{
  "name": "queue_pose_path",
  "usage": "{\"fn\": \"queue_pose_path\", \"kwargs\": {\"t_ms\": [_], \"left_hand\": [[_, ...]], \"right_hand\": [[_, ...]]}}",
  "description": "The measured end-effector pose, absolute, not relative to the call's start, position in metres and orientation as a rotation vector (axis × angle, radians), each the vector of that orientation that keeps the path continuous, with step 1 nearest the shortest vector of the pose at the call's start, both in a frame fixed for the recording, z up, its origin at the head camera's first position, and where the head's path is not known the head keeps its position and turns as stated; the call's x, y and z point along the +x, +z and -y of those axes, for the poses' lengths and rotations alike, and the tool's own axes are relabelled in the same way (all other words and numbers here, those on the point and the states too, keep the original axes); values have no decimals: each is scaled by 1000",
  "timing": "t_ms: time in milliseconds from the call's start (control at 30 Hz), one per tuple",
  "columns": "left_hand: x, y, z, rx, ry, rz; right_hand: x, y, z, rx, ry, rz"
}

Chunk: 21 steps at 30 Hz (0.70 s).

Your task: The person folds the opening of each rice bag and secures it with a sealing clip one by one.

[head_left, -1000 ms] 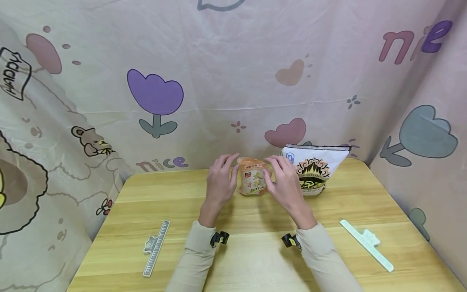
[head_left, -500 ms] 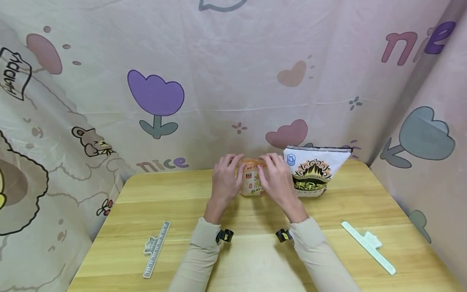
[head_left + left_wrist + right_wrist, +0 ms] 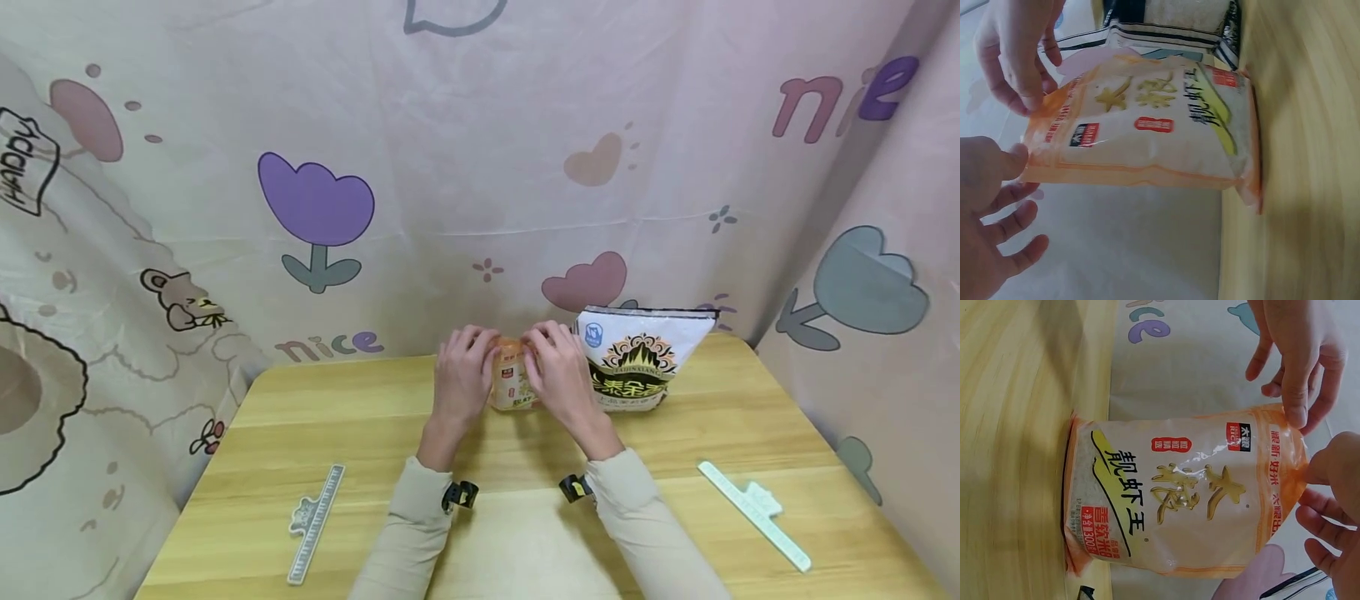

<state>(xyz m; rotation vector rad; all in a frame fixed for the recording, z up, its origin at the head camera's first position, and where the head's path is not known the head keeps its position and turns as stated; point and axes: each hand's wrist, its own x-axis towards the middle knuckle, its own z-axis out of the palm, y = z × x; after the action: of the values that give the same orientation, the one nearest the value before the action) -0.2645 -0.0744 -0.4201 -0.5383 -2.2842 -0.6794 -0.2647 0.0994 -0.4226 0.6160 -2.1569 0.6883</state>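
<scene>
An orange and white plastic bag of rice (image 3: 513,390) stands upright at the back of the table, its printed front toward me. My left hand (image 3: 462,379) pinches the bag's top left corner, thumb in front and fingers behind. At the top right part my right hand (image 3: 558,371) pinches the plastic too. In the right wrist view the top edge of the rice bag (image 3: 1179,487) looks gathered and creased near the right thumb. The left wrist view shows the bag's lower end resting on the wood. My hands hide both upper corners in the head view.
A larger white bag (image 3: 637,358) with a black and gold print stands just right of the rice bag. A grey sealing clip (image 3: 316,525) lies at the left of the table (image 3: 525,533), a mint green one (image 3: 753,512) at the right. A patterned curtain hangs behind.
My hands have come closer together at the top of the rice bag, the right one moving left. From loosely around the top, the fingers have closed in on it. The clips lie still.
</scene>
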Motion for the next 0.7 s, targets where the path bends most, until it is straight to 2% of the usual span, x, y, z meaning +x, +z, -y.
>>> {"fn": "queue_pose_path", "kwargs": {"t_ms": [700], "left_hand": [[-249,-419,79,-613,-750,2264]], "right_hand": [[-251,-428,-96,693,734,2139]]}}
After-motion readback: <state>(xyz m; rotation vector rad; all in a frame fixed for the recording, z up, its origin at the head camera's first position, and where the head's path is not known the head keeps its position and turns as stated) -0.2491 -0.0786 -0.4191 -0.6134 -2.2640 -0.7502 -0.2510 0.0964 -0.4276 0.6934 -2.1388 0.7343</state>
